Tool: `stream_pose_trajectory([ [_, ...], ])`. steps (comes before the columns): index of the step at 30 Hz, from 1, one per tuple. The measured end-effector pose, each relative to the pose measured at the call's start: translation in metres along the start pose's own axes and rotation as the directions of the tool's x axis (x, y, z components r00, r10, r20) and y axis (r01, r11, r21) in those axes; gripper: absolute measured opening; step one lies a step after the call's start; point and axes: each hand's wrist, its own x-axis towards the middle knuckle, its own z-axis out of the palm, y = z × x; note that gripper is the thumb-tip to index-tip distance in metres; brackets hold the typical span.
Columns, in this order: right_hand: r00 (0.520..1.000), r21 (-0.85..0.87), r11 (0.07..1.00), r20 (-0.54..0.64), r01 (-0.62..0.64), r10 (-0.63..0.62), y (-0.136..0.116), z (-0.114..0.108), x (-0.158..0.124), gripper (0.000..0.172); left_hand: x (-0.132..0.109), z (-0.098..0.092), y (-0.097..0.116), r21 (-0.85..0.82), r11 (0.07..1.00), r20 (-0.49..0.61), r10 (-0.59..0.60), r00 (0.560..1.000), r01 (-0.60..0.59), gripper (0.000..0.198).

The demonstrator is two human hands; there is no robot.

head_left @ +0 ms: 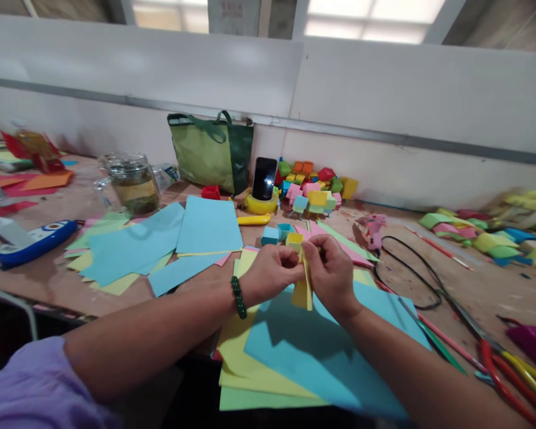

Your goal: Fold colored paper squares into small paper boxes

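Your fingers (311,252) clamp the folded yellow paper (302,293), left hand (270,271) at its nine o'clock, right hand (333,274) at three; its lower end hangs toward six, above the blue sheet (361,378).

Folded paper (301,295): yellow. Big sheet (290,339): light blue. Bead bracelet (238,297): dark green. Sleeve (40,387): lilac. Bag (201,155): light green, darker green side (241,158) and handles (214,130). Phone (264,176): black; stand (261,204): yellow. Glue gun (375,231): pink. Paper boxes (316,198): mixed pink, yellow, blue, green, red, orange. Far-right paper pieces (495,243) blurry, probably yellow, green, pink, blue.
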Motion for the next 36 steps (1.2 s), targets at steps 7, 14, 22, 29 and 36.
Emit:
stream_pose_trajectory([
  [7,0.993,-0.181,0.979,-0.054,0.095,-0.107,0.002,-0.002,0.006,0.016,-0.007,0.004,0.006,0.092,0.993,0.012,0.069,0.998,-0.07,0.023],
  [14,0.987,-0.197,0.975,-0.1,0.102,-0.123,-0.001,-0.004,0.006,0.017,-0.008,0.003,0.006,0.23,0.965,0.023,0.124,0.992,-0.126,0.03],
  [22,0.979,0.258,0.952,0.16,-0.164,0.125,0.005,-0.014,0.018,0.028,-0.005,0.0,0.0,0.319,0.938,0.061,0.121,0.991,-0.134,0.029],
  [29,0.949,0.305,0.923,0.277,-0.233,0.149,0.006,-0.025,0.025,0.034,-0.003,-0.006,0.0,0.348,0.926,0.107,0.115,0.988,-0.146,0.03],
  [36,0.906,0.231,0.957,0.419,-0.175,0.065,0.006,-0.032,0.03,0.023,0.0,-0.01,-0.001,0.285,0.953,0.129,0.065,0.99,-0.1,0.021],
])
